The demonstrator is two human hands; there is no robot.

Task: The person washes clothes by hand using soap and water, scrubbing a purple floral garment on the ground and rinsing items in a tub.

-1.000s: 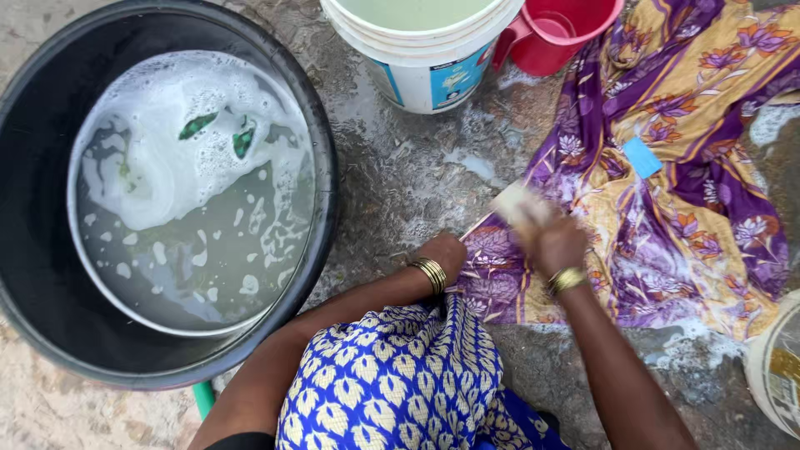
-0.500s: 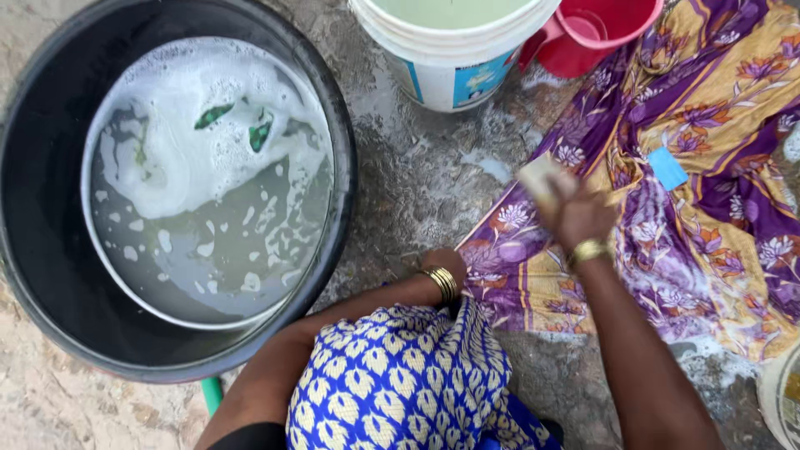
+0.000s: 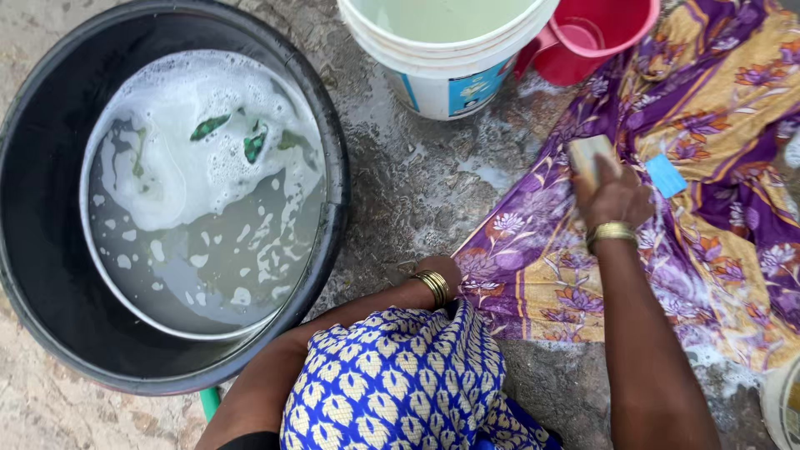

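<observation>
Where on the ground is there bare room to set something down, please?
The wet concrete between the black tub, the white bucket and the purple-and-yellow cloth is bare. The right side is crowded: the cloth is spread there, with the right hand holding a soap bar and the left hand on its edge.

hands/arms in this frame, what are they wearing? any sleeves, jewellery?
Both forearms are bare. The left hand has a stack of thin gold bangles at the wrist; the right hand has a single broader gold bangle. A black sleeve edge shows on the left upper arm. No rings can be made out.
</observation>
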